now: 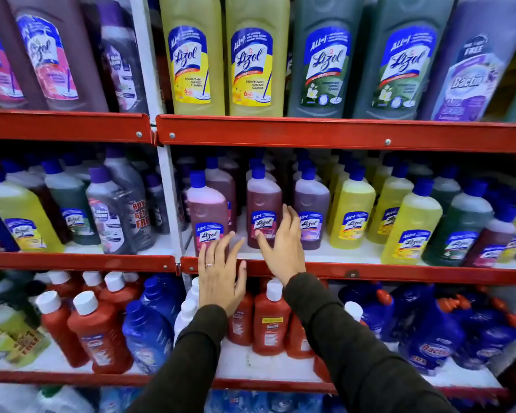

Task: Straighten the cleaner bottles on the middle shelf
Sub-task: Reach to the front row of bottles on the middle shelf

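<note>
The middle shelf (355, 271) has a red front rail and holds rows of blue-capped cleaner bottles. A pink-red bottle (206, 213) stands at the front left of this bay, close to the rail. A second pink-red bottle (263, 204) stands further back, and a purple one (311, 210) is to its right. My left hand (219, 272) is open, with its fingertips at the base of the front bottle. My right hand (282, 245) is open too, its fingers spread at the lower right of the second bottle. Neither hand grips anything.
Yellow bottles (352, 213) and green bottles (456, 228) fill the shelf to the right. Large bottles (258, 55) stand on the shelf above. Red and blue bottles (270, 320) crowd the shelf below. A white upright post (170, 198) divides the bays.
</note>
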A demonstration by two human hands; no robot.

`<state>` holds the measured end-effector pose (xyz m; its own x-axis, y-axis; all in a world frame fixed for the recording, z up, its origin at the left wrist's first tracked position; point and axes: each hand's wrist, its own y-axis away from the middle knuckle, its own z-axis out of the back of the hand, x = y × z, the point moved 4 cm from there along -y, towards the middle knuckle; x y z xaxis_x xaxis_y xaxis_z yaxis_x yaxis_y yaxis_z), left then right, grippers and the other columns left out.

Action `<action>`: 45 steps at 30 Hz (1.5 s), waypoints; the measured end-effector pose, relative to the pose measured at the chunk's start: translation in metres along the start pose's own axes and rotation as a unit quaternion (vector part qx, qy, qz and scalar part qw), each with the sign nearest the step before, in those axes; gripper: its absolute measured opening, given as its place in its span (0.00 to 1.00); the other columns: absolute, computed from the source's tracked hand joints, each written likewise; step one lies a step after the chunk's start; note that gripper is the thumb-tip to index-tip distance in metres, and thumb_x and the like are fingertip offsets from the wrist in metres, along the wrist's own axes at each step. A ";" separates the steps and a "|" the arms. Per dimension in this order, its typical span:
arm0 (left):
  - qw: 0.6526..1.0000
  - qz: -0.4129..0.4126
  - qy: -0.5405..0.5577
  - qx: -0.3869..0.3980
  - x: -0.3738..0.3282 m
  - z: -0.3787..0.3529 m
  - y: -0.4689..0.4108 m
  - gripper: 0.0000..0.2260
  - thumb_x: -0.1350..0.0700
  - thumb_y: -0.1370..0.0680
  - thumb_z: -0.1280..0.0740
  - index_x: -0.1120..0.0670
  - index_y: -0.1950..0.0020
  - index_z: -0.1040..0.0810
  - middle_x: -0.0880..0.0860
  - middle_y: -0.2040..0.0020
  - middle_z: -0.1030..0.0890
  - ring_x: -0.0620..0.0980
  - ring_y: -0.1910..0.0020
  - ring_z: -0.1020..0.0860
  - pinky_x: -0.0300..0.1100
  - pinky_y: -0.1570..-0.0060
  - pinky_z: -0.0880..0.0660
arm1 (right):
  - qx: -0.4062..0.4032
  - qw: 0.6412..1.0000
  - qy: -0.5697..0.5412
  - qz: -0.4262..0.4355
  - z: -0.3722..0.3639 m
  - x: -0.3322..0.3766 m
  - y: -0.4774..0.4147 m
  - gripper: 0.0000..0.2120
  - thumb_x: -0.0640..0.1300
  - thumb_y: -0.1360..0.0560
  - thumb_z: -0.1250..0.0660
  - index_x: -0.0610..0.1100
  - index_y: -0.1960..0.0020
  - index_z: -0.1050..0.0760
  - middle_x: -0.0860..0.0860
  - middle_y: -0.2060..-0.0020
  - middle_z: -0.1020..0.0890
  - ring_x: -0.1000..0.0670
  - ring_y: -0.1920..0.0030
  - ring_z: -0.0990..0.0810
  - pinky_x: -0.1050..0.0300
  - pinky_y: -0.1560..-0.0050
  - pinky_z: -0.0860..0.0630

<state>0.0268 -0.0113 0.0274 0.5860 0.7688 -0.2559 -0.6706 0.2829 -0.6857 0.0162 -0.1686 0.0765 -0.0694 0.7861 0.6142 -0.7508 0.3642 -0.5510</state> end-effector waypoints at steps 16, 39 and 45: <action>0.999 0.006 -0.002 0.040 0.038 -0.016 0.018 0.19 0.48 0.20 0.42 0.51 0.32 0.25 0.57 0.38 0.22 0.56 0.35 0.30 0.58 0.30 0.31 | -0.010 0.983 -0.022 -0.181 -0.044 0.002 -0.038 0.44 0.57 0.27 0.23 0.34 0.25 0.39 0.36 0.31 0.26 0.35 0.32 0.23 0.42 0.32 0.23; 0.997 0.069 0.003 0.045 0.024 -0.012 0.016 0.17 0.57 0.27 0.36 0.56 0.38 0.24 0.60 0.41 0.23 0.61 0.37 0.29 0.59 0.34 0.28 | 0.013 0.991 -0.012 -0.131 -0.023 0.011 0.010 0.43 0.66 0.26 0.28 0.40 0.24 0.38 0.42 0.32 0.24 0.43 0.32 0.21 0.50 0.36 0.19; 0.995 0.078 -0.003 0.054 0.023 -0.013 0.015 0.17 0.58 0.26 0.32 0.56 0.37 0.24 0.60 0.41 0.24 0.62 0.37 0.28 0.60 0.34 0.27 | -0.116 0.984 -0.096 -0.099 0.007 -0.005 0.015 0.30 0.60 0.17 0.39 0.43 0.23 0.34 0.43 0.27 0.28 0.44 0.25 0.29 0.41 0.24 0.31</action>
<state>0.0365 0.0030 0.0027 0.4680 0.8120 -0.3487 -0.7984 0.2194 -0.5607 0.0003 -0.1707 0.0692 -0.0759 0.5883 0.8051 -0.5934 0.6222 -0.5106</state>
